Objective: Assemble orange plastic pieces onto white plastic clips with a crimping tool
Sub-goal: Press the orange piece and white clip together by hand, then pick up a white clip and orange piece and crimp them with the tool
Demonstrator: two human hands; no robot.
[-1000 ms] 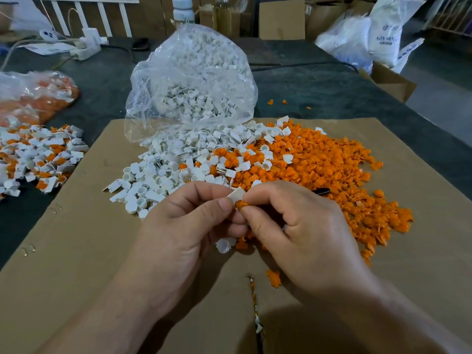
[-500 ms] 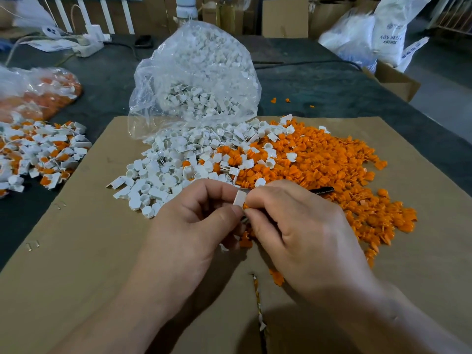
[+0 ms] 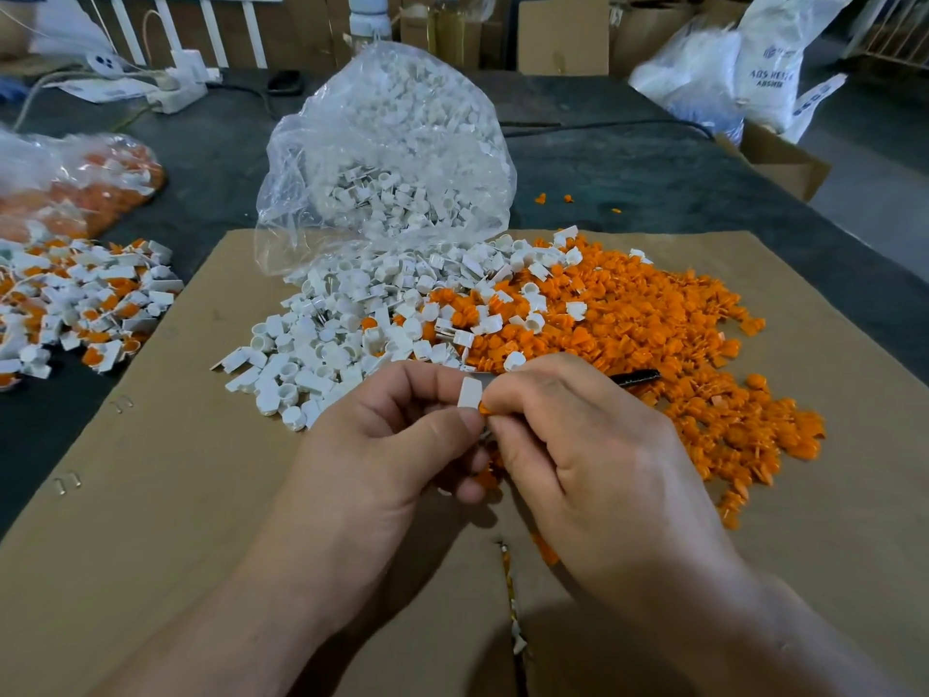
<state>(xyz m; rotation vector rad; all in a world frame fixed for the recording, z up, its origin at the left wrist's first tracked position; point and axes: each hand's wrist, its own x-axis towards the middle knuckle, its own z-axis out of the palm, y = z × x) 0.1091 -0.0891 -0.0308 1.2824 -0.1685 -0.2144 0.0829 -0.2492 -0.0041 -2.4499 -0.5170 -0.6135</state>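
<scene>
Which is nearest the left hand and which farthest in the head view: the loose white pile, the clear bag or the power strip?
1. The loose white pile, just beyond the left hand.
2. The clear bag, behind that pile, centre.
3. The power strip, far back left.

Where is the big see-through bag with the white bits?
In the head view the clear plastic bag stands upper centre, at the cardboard sheet's far edge, behind the loose white clips and left of the orange pieces.

Dark table carries cardboard sheet, bag of orange pieces, assembled-looking pile, perhaps power strip.
</scene>
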